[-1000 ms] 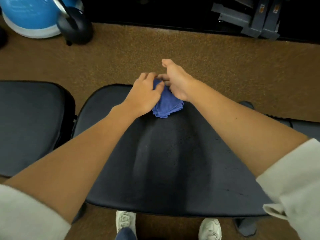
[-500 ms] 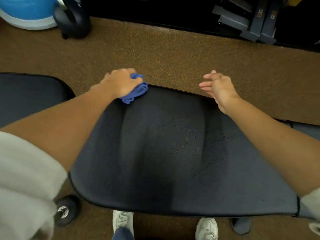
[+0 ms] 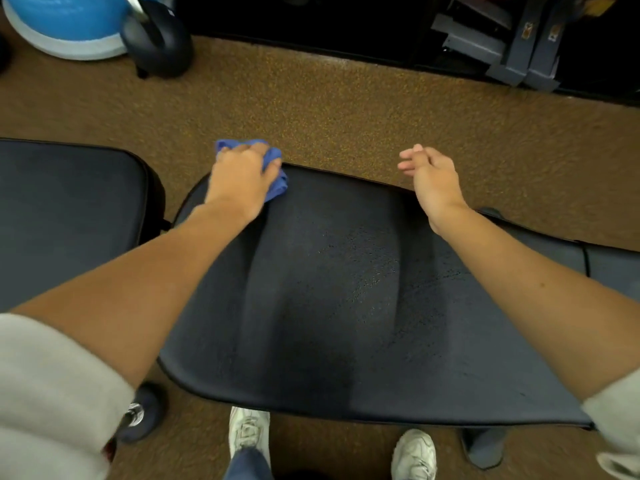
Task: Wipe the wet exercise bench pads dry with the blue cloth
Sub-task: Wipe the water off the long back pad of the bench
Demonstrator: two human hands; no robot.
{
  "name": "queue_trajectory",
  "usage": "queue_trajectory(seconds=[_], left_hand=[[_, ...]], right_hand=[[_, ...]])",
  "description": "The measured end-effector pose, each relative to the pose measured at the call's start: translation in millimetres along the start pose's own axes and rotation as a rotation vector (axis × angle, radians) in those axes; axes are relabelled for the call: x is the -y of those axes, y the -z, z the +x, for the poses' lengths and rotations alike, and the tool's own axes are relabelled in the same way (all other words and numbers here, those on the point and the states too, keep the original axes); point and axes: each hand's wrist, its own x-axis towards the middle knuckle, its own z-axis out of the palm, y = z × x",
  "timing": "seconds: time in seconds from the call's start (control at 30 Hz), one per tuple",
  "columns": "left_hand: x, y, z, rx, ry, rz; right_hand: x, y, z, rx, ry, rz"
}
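A wide black bench pad point(image 3: 346, 306) fills the middle of the view, with fine water droplets speckling its centre and right side. My left hand point(image 3: 242, 176) presses the bunched blue cloth point(image 3: 275, 174) onto the pad's far left corner; the cloth pokes out past my fingers and over the pad's edge. My right hand point(image 3: 433, 174) hovers above the pad's far edge, fingers loosely apart, holding nothing. A second black pad point(image 3: 69, 209) lies to the left, across a narrow gap.
Brown speckled floor runs beyond the bench. A blue and white ball point(image 3: 65, 26) and a dark kettlebell point(image 3: 157, 39) sit at the far left. Grey metal equipment point(image 3: 512, 46) stands far right. My white shoes point(image 3: 249, 431) show below the pad's near edge.
A second ago both hands were on the cloth at the far edge's middle. My left hand carried it left to the corner, while my right hand let go and moved right.
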Motion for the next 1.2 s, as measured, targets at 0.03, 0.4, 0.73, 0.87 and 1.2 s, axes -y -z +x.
queue_trajectory(seconds=[0.03,0.4,0.73,0.87,1.2], left_hand=[[-19.3,-5.8,-0.5,0.031,-0.079,0.007],[-264.4,-84.4,-73.6,0.429,-0.38,-0.436],[-301.5,-69.7,-125.7,0.573,0.002,-1.114],[-239.1,-51.0,-113.6,0.227,-0.163,-0.779],[-76.5,-16.3,-101.6,0.009,-0.101,-0.206]], right_hand=[[-1.1,2.9,-2.5,-0.029,0.002,0.031],[-45.7,111.7,-36.1,-0.333,-0.087,0.275],[-112.1,192.8,-111.8,-0.116,0.045,-0.56],[-129.7,161.8,-121.2,-0.174,0.028,-0.878],[-76.5,23.5,-142.2,-0.088,0.361,-0.991]])
